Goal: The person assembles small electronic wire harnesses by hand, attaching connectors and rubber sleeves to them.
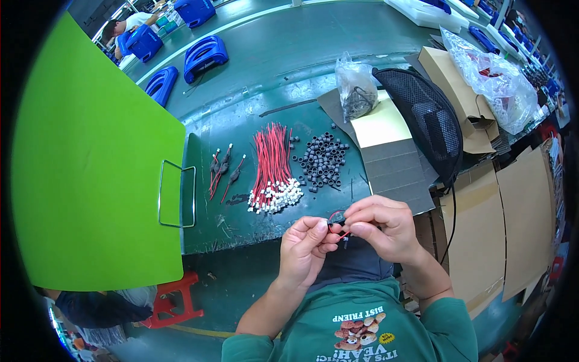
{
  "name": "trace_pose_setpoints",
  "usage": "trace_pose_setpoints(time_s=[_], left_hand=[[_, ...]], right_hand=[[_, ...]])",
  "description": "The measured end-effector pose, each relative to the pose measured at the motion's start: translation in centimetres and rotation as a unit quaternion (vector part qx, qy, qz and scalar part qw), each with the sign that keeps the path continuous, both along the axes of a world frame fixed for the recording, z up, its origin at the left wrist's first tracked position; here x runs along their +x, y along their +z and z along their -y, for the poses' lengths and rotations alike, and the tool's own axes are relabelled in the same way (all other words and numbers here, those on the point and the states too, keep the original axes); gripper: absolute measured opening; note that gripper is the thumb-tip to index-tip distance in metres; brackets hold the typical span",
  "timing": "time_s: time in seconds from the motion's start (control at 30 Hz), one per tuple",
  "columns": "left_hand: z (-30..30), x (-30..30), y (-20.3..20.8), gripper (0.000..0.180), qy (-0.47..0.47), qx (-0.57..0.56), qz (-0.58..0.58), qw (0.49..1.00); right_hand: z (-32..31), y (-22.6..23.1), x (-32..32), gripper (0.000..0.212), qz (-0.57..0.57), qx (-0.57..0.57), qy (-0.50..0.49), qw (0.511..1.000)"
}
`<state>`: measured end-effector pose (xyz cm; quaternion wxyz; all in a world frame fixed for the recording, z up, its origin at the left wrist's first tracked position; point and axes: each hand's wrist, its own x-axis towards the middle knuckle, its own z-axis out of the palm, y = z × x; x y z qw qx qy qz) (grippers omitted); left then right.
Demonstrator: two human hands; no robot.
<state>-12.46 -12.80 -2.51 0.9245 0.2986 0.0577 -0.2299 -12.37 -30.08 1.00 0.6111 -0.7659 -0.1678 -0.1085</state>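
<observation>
Just past the table's near edge, my left hand [304, 246] pinches a small black ring [330, 226] between thumb and fingers. Close beside it my right hand [386, 228] is closed on a thin red wire lead [345, 236], which curves between the two hands. Whether the wire runs through the ring is partly hidden by my fingers. A bundle of red and black wire leads [272, 154] with white connectors [276, 196] lies ahead of my left hand. To its right spreads a pile of black rings [324, 158]. A few leads with dark lumps on them [224, 169] lie left of the bundle.
A bright green panel [96, 157] with a metal wire handle [194, 196] stands at the left. On the right are cardboard sheets [392, 172], a plastic bag [357, 90], a black mesh bag [419, 111] and a carton [452, 90]. Blue housings [205, 57] sit farther back, where another person [126, 27] works.
</observation>
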Motion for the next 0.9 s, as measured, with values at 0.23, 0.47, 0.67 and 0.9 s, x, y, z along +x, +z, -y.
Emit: trace_pose_setpoints(time_s=[0.23, 0.47, 0.67, 0.9], left_hand=[[0.0, 0.0, -0.3, 0.01, -0.01, -0.032, -0.028, 0.999], [0.2, 0.0, -0.5, 0.009, 0.018, 0.007, -0.006, 1.0], [0.6, -0.2, -0.4, 0.008, 0.044, 0.053, 0.012, 0.998], [1.0, -0.2, -0.5, 0.008, 0.065, 0.13, 0.028, 0.989]], right_hand=[[0.3, -0.6, 0.4, 0.012, 0.028, -0.023, 0.02, 0.999], [-0.7, 0.0, 0.1, 0.009, 0.066, -0.122, -0.052, 0.989], [-0.9, -0.3, 0.1, 0.01, 0.104, -0.191, -0.04, 0.975], [-1.2, -0.1, 0.0, 0.01, 0.138, -0.234, -0.048, 0.961]])
